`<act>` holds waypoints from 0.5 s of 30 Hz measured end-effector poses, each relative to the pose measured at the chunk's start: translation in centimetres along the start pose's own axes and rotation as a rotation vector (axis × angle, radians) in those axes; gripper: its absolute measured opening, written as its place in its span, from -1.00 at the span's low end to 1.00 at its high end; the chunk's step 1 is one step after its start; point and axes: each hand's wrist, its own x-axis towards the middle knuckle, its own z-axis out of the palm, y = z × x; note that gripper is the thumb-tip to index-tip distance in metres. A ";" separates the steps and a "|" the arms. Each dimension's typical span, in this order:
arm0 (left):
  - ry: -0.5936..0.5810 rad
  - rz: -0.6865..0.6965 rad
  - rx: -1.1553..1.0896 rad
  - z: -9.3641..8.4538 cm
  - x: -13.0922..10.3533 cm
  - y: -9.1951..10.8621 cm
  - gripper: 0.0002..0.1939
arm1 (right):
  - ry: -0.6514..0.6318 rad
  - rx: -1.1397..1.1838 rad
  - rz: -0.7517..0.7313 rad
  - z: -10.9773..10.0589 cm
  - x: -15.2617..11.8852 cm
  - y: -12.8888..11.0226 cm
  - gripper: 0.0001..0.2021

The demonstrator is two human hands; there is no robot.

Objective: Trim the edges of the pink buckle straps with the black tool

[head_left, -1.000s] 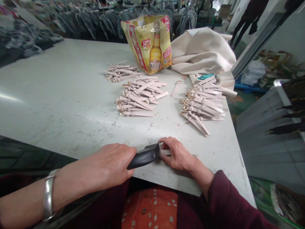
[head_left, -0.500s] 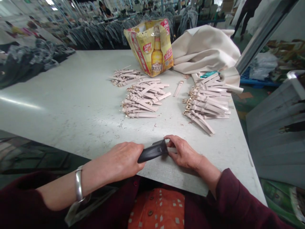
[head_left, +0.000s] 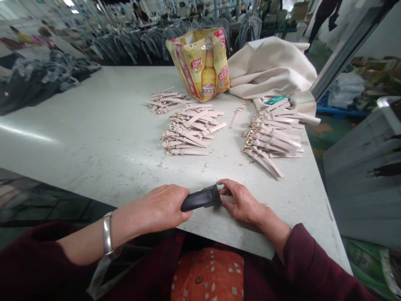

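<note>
Left hand [head_left: 161, 207]: wrapped round the handle of a black handheld tool [head_left: 199, 200], lower centre of the frame.
Right hand [head_left: 242, 202]: right of the tool's head, thumb and fingers apparently pinching a pale strip [head_left: 227, 198] that met it; its far end was hidden by the palm.
Tool and strip: over the near part of the worktop [head_left: 94, 133] – whether the tool rested on it, I could not tell.
Step in hand: seemingly, working the strip at the tool's head.
Next move: appeared to call for a steady pinch and a firm, even grip, fingertips clear of the head.
Buckled straps: a central heap [head_left: 197, 119] and a right-hand heap [head_left: 272, 133], with a lone strap [head_left: 235, 118] between.
Printed bag [head_left: 196, 62]: yellow and red, upper centre, showing a beer bottle picture; a "5" near its top right and a "1" lower down were legible – the bottle's label too small to read surely.
Tool marking: a small mark, unreadable.
</note>
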 end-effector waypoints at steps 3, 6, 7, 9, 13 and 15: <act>0.046 -0.030 -0.129 0.8 0.4 -1.5 -0.76 | 0.007 0.002 0.003 0.1 -0.1 -0.1 -0.31; 0.078 -0.076 -0.186 0.4 0.3 -2.8 -0.76 | -0.008 -0.017 0.012 0.1 -0.2 -0.3 -0.27; 0.074 -0.082 -0.189 0.2 0.1 -3.1 -0.75 | -0.011 -0.024 0.016 0.1 -0.2 -0.3 -0.28; 0.062 -0.063 -0.175 -0.1 -0.6 -3.3 -0.75 | -0.017 -0.028 0.021 0.1 -0.2 -0.4 -0.30; 0.001 0.015 -0.074 -0.5 -1.7 -2.1 -0.76 | -0.015 -0.019 0.015 -0.1 -0.2 -0.7 -0.38; -0.042 0.023 -0.026 -0.7 -1.5 -1.0 -0.76 | -0.016 -0.018 0.019 -0.1 -0.1 -0.8 -0.40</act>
